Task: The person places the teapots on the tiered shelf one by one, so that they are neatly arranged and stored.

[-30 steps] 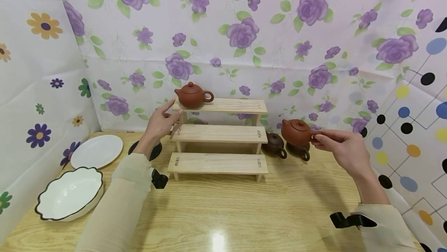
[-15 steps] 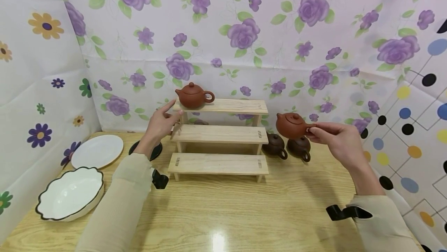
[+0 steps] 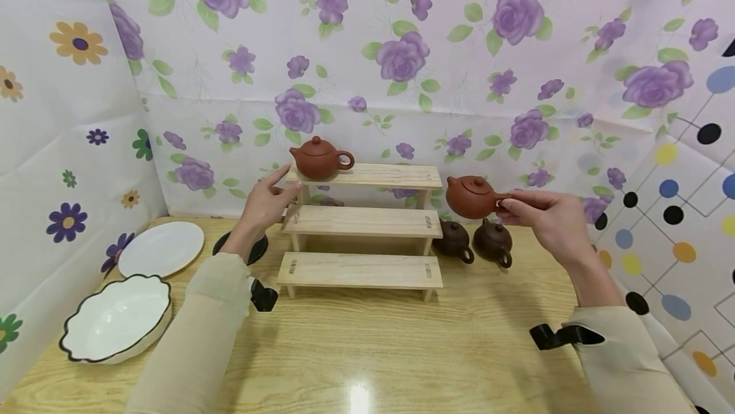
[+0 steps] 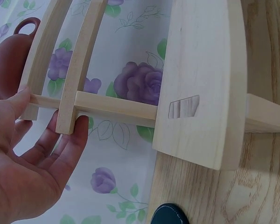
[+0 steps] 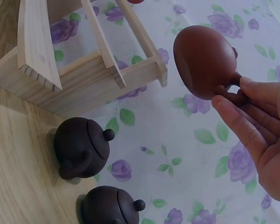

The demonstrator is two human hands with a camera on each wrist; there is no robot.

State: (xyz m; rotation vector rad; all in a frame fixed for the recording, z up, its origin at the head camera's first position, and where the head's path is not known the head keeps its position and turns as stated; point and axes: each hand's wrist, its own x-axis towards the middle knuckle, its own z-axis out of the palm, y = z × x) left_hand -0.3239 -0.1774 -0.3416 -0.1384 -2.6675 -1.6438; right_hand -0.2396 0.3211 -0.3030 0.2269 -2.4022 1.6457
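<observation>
My right hand (image 3: pixel 548 219) pinches the handle of a reddish-brown clay teapot (image 3: pixel 471 197), holding it in the air beside the right end of a three-step wooden stand (image 3: pixel 358 270). Its spout points left; in the right wrist view the rounded underside of this raised teapot (image 5: pixel 203 63) shows. On the left, my left hand (image 3: pixel 265 205) grips the stand's end by the top step, thumb and fingertips at the wooden bars (image 4: pixel 67 107). A second reddish-brown teapot (image 3: pixel 318 159) sits on the top step's left end, spout left, close to the left fingertips.
Two dark brown teapots (image 3: pixel 492 243) stand on the table (image 3: pixel 367 337) right of the stand, below the raised one. A white plate (image 3: pixel 162 249), a scalloped white bowl (image 3: pixel 117 318) and a dark round object (image 3: pixel 258 250) lie at left. Flowered cloth (image 3: pixel 356 50) hangs behind.
My right hand has carried the reddish-brown teapot leftward and slightly up, towards the stand's top step, uncovering more of the dark teapot beneath. The left hand has stayed at the stand.
</observation>
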